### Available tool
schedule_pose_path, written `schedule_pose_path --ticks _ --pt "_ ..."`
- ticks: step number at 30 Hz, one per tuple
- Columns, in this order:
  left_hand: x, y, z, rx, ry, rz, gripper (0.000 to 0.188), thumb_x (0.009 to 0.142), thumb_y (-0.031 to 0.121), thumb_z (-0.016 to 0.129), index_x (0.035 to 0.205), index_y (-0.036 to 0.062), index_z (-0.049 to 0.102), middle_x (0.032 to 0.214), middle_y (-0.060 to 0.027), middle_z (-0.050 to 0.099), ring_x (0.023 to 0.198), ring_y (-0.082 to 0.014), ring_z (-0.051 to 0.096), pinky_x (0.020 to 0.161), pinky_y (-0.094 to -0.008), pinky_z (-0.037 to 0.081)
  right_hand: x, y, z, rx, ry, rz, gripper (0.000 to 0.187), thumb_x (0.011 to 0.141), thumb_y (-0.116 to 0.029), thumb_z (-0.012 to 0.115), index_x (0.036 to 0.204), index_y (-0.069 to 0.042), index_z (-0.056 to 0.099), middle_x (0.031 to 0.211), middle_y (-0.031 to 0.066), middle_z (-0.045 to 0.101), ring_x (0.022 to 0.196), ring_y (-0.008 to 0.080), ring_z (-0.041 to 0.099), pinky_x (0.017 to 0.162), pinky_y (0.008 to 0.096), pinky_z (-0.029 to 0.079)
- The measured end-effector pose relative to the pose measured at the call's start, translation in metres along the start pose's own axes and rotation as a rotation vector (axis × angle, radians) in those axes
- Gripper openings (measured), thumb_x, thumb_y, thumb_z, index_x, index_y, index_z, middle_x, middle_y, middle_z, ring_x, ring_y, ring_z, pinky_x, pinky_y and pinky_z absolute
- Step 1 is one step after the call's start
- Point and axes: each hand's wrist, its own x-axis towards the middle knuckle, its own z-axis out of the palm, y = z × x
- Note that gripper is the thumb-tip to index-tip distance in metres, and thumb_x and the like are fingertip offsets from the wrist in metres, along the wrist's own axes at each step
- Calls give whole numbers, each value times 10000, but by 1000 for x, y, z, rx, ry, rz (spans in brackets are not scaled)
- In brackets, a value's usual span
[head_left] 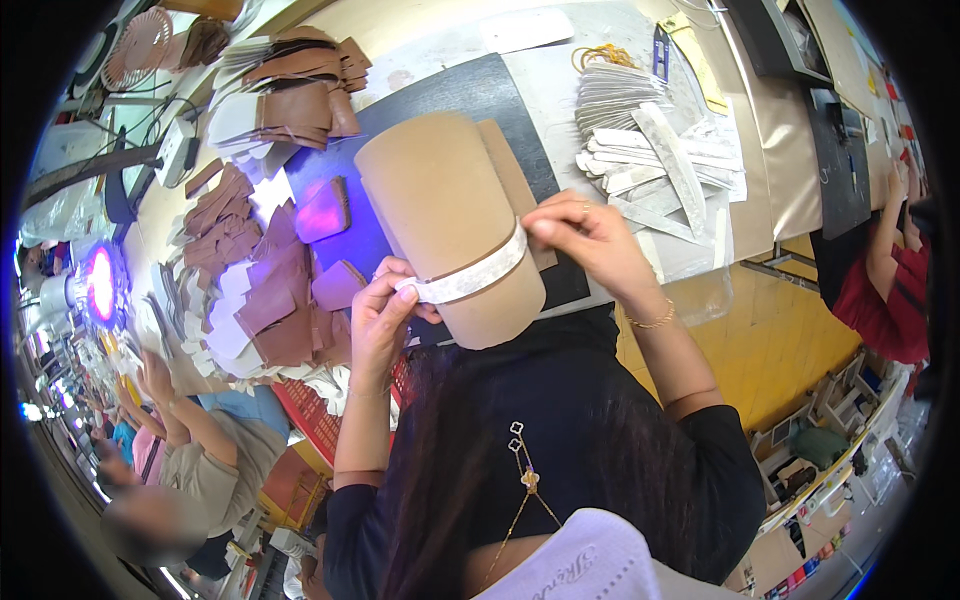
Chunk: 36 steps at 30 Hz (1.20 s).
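A tan, curved leather-like panel (pixel 430 180) stands over the dark mat (pixel 455 95) in front of me, bowed toward me. Across its lower part lies a white strip (pixel 475 278), slanting up to the right. My left hand (pixel 385 312) pinches the strip's left end against the panel's edge. At the other end, my right hand (pixel 592 238) has thumb and forefinger closed on the strip near the panel's right edge. Another tan piece (pixel 508 165) shows behind the panel. Small brown rounded pieces (pixel 322 212) lie on the mat to the left.
Stacks of brown pieces (pixel 290 110) and brown and white cut pieces (pixel 270 300) cover the left of the table. At the right are loose white strips (pixel 660 165), a fanned grey stack (pixel 615 100) and a yellow strip (pixel 695 65). Co-workers sit at the left (pixel 220 450) and far right (pixel 890 270).
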Motion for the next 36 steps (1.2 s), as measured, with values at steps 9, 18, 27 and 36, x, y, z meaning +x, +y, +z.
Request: schedule_pose_path --ticks 9,18,27,36 --pt "-22 -8 11 -102 180 22 194 979 177 643 975 -14 670 1121 -40 550 982 -120 574 862 -271 499 -35 -55 92 -1184 -499 -783 775 851 -559 627 1416 -39 526 1468 131 512 1434 321 403 1208 486 237" --pt "-5 -14 1 -80 42 27 206 977 118 622 943 -81 660 1140 -76 494 846 -164 658 725 -273 594 -20 0 31 -677 -340 -840 896 857 -489 695 1544 -34 341 1597 209 324 1512 337 259 1236 473 162" --pt "0 -11 -3 -27 4 8 212 976 135 621 906 -64 649 1140 -82 493 795 -159 655 694 -288 600 -31 37 25 -235 -184 -329 1057 935 -737 410 1600 -13 25 1649 237 147 1515 394 202 1219 403 215" --pt "-8 -2 -10 78 -100 -78 238 951 149 663 912 -86 664 1104 -101 490 830 -209 665 685 -305 626 -57 30 11 13 -101 -184 906 994 -517 540 1603 -33 76 1547 265 375 1386 355 459 1123 390 381"
